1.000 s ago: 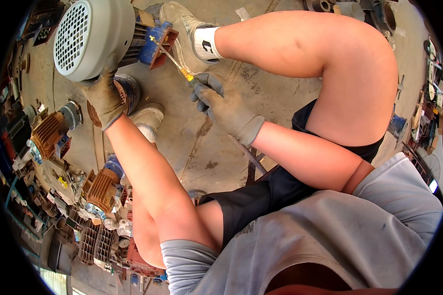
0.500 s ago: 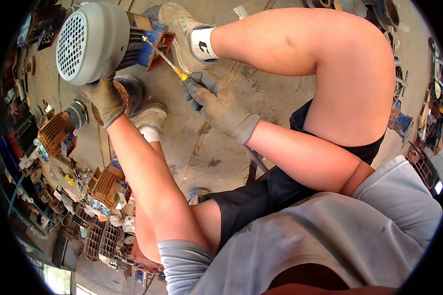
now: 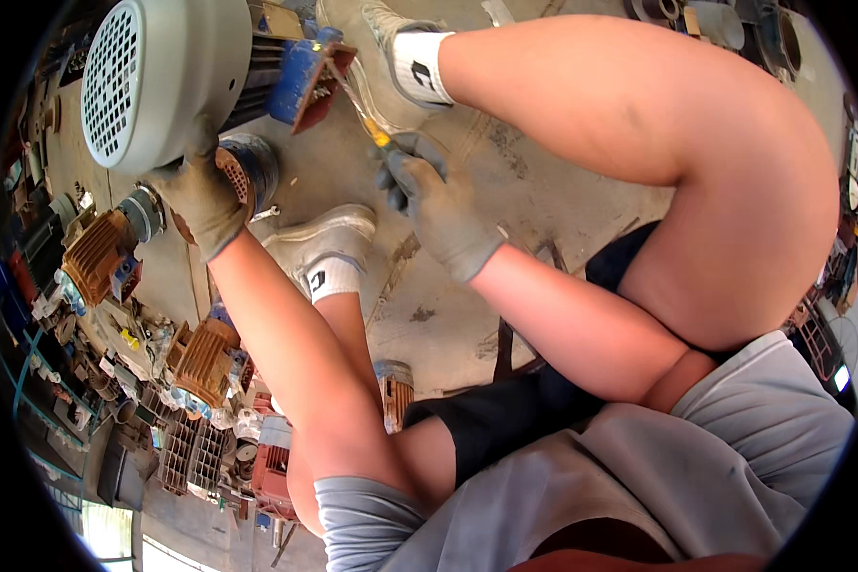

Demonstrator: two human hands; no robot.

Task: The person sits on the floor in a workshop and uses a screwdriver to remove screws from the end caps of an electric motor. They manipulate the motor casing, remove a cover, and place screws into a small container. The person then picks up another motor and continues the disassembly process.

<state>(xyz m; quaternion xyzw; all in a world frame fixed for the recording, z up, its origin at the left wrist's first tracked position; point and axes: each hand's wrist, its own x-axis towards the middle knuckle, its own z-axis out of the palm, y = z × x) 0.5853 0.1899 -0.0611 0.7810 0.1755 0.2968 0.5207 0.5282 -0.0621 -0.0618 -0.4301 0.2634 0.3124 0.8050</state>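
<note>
At the upper left is an electric motor with a grey rounded fan cover [image 3: 167, 81] and a grille of small holes. My left hand [image 3: 200, 195], in a grey-brown work glove, grips the cover's lower edge, thumb up its side and fingers partly hidden behind it. On the motor's side is a blue terminal box [image 3: 294, 81] with a rusty open rim. My gloved right hand [image 3: 429, 191] is closed round a screwdriver [image 3: 376, 132] with a yellow handle. Its metal shaft reaches up to the box's rim; whether the tip touches inside cannot be made out.
Below the motor stands a blue cylindrical part [image 3: 250, 167] with a perforated rusty end. Rusty finned motors [image 3: 100, 253] and piled scrap line the left side. My shoes [image 3: 329, 234] rest on the concrete floor [image 3: 410, 286]. More metal parts [image 3: 772, 43] lie at the upper right.
The motor sits a little higher and further left in view. My right hand and the screwdriver appear slightly further right. My left leg and shoe show more fully.
</note>
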